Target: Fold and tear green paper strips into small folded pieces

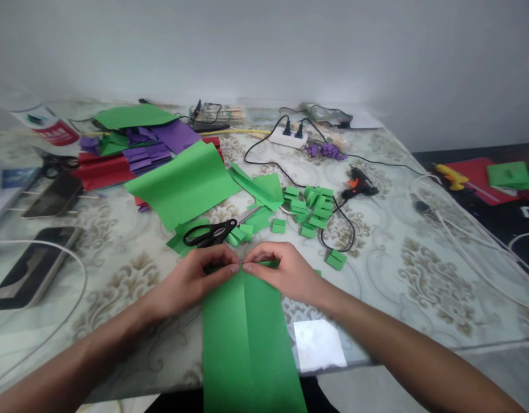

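Note:
A long green sheet of paper (230,344) with a crease down its middle hangs over the table's front edge toward me. My left hand (204,272) pinches its far edge just left of the crease. Close beside it, my right hand (281,269) pinches the same edge on the right, thumb tips almost touching. Just beyond my hands lie black-handled scissors (215,232), blades pointing right. Small folded green paper pieces (318,215) are heaped past my right hand. A larger, curled green sheet (187,183) rests behind the scissors.
A glue gun (359,182) and a white power strip (288,136) with black cords lie farther back. Purple paper (146,158) and red paper (103,171) are piled at left. A phone (34,264), a bottle (49,123) and a white cable (81,269) occupy the left side.

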Tool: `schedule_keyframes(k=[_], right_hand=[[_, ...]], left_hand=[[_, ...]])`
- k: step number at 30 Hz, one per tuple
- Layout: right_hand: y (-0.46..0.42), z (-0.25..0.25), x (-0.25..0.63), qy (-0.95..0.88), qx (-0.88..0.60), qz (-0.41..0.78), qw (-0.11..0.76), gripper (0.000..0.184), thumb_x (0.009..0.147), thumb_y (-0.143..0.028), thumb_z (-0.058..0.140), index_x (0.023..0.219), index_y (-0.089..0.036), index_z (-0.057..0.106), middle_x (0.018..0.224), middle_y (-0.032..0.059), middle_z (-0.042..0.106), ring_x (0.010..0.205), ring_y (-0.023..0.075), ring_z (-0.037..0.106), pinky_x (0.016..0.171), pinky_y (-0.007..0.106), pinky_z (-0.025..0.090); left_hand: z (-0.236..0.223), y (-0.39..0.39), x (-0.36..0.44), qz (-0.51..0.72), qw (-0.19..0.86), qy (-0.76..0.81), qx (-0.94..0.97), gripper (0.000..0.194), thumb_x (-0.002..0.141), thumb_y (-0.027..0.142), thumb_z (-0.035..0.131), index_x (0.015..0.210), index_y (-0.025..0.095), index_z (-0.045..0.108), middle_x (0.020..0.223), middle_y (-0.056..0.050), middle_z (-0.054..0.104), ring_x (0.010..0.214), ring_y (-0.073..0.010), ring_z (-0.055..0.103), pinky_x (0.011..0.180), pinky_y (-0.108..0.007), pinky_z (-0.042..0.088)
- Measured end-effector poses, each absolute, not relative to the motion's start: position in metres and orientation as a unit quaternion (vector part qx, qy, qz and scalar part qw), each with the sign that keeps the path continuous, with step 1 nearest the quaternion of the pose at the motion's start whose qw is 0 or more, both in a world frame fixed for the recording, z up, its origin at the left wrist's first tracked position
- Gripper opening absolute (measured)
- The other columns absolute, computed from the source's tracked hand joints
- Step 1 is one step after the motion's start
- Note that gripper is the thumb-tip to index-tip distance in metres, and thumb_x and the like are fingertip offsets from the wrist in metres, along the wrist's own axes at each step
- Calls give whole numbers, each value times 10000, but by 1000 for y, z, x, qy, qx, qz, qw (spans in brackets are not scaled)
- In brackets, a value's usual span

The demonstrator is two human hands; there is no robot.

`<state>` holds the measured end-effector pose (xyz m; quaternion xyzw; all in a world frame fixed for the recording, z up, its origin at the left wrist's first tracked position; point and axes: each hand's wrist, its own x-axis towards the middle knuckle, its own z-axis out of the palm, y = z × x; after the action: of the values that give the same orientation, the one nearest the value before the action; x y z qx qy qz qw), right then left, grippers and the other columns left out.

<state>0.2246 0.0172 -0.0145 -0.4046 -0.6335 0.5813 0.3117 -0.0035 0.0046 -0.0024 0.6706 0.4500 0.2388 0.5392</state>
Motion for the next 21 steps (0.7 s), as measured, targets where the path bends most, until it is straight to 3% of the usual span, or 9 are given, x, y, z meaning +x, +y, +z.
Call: schedule_keyframes(k=[21], right_hand=[[15,-15,220,-585,-427,607,327,145,883,-330,748,847,-190,763,854,29,778,850,203,720,795,322,546]], left_hand=[[-2,-2,7,288,531,487,631,311,967,462,643,859,176,700,811,-24,673,774,-191,592,666,-277,456]])
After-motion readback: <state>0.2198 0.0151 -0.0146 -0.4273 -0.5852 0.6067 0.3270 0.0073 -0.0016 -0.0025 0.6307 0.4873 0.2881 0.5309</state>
